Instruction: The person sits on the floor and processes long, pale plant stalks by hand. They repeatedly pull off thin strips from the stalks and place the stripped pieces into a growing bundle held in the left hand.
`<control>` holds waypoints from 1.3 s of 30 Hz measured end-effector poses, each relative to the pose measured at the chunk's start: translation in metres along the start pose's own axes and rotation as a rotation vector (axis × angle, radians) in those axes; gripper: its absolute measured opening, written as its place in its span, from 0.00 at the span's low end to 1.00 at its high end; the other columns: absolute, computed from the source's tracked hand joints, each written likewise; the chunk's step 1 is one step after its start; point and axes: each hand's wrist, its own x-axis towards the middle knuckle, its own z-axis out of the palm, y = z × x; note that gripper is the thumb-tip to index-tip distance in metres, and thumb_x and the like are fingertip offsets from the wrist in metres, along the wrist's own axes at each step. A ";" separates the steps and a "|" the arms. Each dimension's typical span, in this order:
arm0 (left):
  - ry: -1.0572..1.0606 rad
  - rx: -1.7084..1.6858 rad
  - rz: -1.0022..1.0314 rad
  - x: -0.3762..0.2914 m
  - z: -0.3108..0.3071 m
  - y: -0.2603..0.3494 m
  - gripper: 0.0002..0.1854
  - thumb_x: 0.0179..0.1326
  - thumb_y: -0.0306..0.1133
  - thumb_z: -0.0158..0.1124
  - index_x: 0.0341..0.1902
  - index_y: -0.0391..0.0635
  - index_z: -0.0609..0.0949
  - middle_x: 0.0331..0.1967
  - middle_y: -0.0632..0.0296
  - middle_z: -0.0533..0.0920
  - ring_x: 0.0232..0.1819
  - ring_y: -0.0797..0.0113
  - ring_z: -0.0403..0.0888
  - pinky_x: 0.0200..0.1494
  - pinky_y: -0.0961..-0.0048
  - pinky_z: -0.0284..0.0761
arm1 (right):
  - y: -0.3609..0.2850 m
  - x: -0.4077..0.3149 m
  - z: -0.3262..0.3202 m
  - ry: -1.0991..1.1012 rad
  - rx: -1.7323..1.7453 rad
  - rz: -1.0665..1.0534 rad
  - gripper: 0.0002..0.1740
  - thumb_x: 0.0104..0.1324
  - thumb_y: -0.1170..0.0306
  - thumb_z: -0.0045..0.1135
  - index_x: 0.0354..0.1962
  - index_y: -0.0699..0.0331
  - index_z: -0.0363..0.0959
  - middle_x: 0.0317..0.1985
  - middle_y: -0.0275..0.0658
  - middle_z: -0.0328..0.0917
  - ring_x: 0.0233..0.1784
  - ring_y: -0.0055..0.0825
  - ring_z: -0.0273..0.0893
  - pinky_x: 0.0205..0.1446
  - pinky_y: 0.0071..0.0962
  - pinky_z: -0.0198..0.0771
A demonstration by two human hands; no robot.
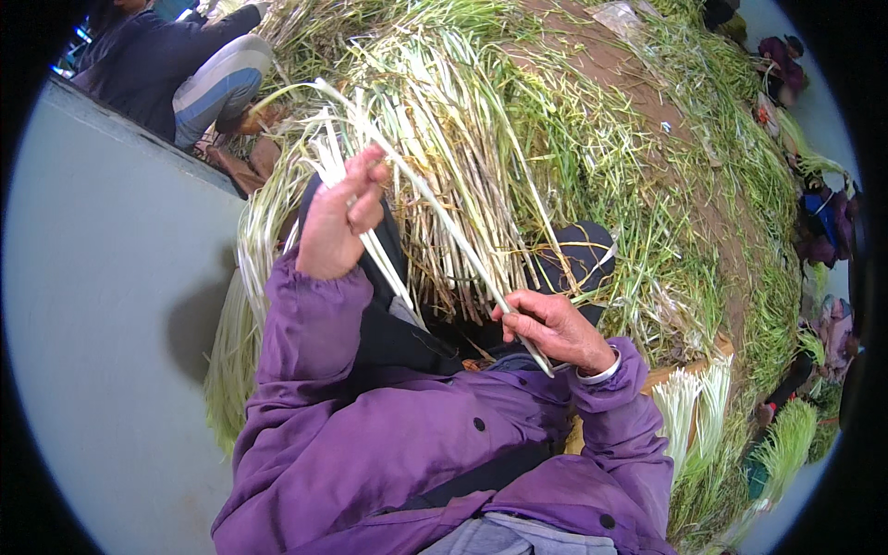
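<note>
My left hand point(345, 211) holds a few slim white stalks point(392, 267) in its curled fingers, and they slant down towards my lap. One long pale vegetable stalk point(444, 215) runs diagonally from beside the left fingertips to my right hand point(551, 329). The right fingers pinch that stalk near its lower end, which sticks out below them. At the far end a thin green leaf bends away to the left. Beyond my hands, between my knees, lies a pile of unpeeled stalks point(465, 180) with brownish skins and stringy roots.
A pale wall point(125, 298) stands close at my left, with bundled stalks point(253, 229) hanging beside it. White-ended bundles point(694, 409) are at my right. Green leaf litter point(666, 215) covers much of the brown floor. A person point(166, 69) sits at upper left; several others are along the right edge.
</note>
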 end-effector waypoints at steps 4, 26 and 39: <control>-0.023 0.138 -0.154 -0.023 0.012 -0.036 0.21 0.61 0.38 0.52 0.54 0.39 0.69 0.39 0.62 0.73 0.26 0.80 0.71 0.25 0.88 0.64 | -0.002 0.008 0.012 0.111 -0.083 0.041 0.08 0.63 0.75 0.46 0.39 0.69 0.68 0.26 0.32 0.71 0.28 0.15 0.71 0.30 0.15 0.65; -0.156 -0.272 -0.138 -0.018 0.010 -0.041 0.15 0.64 0.41 0.45 0.47 0.45 0.68 0.33 0.67 0.73 0.40 0.71 0.73 0.56 0.61 0.67 | 0.066 -0.137 -0.082 0.948 -1.200 0.328 0.14 0.64 0.70 0.41 0.47 0.62 0.68 0.42 0.44 0.73 0.42 0.33 0.73 0.42 0.32 0.67; -0.074 -0.434 0.032 -0.012 0.022 -0.062 0.18 0.64 0.41 0.45 0.50 0.40 0.66 0.38 0.60 0.74 0.48 0.63 0.72 0.60 0.58 0.64 | -0.002 0.011 0.058 0.847 -0.250 -0.562 0.28 0.62 0.54 0.47 0.50 0.69 0.62 0.51 0.50 0.63 0.54 0.40 0.63 0.56 0.33 0.60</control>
